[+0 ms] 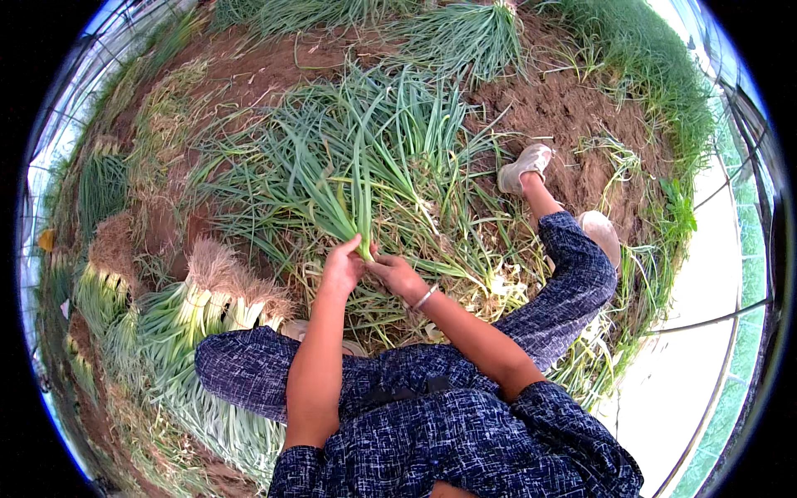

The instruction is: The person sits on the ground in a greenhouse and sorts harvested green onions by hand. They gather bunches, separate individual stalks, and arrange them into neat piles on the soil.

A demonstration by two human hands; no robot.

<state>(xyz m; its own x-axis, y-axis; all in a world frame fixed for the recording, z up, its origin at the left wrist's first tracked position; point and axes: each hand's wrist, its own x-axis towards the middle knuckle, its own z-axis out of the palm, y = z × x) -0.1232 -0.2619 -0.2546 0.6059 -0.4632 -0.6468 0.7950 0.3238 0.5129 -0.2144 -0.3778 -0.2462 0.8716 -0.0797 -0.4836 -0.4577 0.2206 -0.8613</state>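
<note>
My left hand is closed around the pale lower stems of a small bunch of long green allium plants, perhaps leeks or green onions. The leaves fan away from me. My right hand, with a bracelet at the wrist, has its fingers at the stem bases beside the left hand; these bases are mostly hidden by the fingers. Beneath and beyond both hands lies a loose heap of the same plants, with yellowed leaves and peelings on its near right side.
Tied bundles with roots upward stand left of my knee, with more bundles farther left. Another leafy bundle lies at the far side. Brown soil surrounds the heap. Growing plants and pale sheeting line the right.
</note>
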